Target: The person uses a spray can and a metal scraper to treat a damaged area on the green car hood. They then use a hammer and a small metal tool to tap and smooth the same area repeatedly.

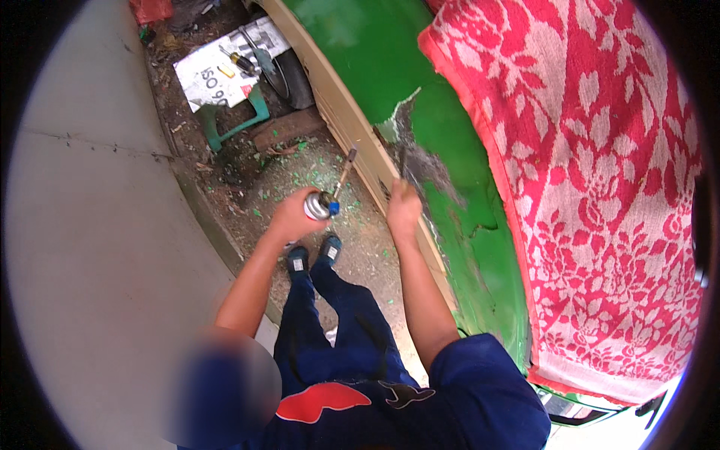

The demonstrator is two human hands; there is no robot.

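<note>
My left hand (288, 218) is closed around the can of a blow torch (317, 205). The torch has a blue knob, and its metal nozzle (349, 159) points up toward the beige side of a vehicle body. My right hand (405, 207) is closed on a thin tool that looks like a scraper (403, 162), close to the body's edge. Beside it, the green painted panel (360, 52) has a bared grey patch (431, 169) with a curled flap of paint (399, 118). The scraper's tip is hard to make out.
A red and pink patterned blanket (577, 187) covers the vehicle on the right. A pale wall (90, 225) rises on the left. Ahead, a green stool (259, 107) bears a white printed sheet (206, 73) and a screwdriver (241, 62), near a wheel (296, 79). Green paint chips litter the ground (300, 161).
</note>
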